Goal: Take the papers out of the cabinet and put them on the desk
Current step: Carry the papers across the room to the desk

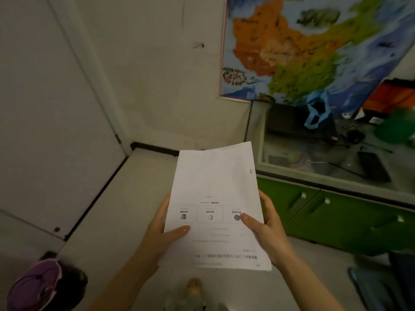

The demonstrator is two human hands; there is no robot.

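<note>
papers (215, 198): white stack, several sheets, printed top page, text upside down to camera, three small icons in row across lower half. Held in air, tilted away, far edge up. desk (292, 173): glass-topped, green drawer fronts, right of papers, cluttered. Stack's right edge overlaps desk corner in view; not resting on it.

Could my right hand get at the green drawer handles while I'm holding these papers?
Probably not as things stand: the right hand is clamped on the papers along with the left hand. The green drawer handles sit unobstructed to the right, but look beyond reach.
</note>
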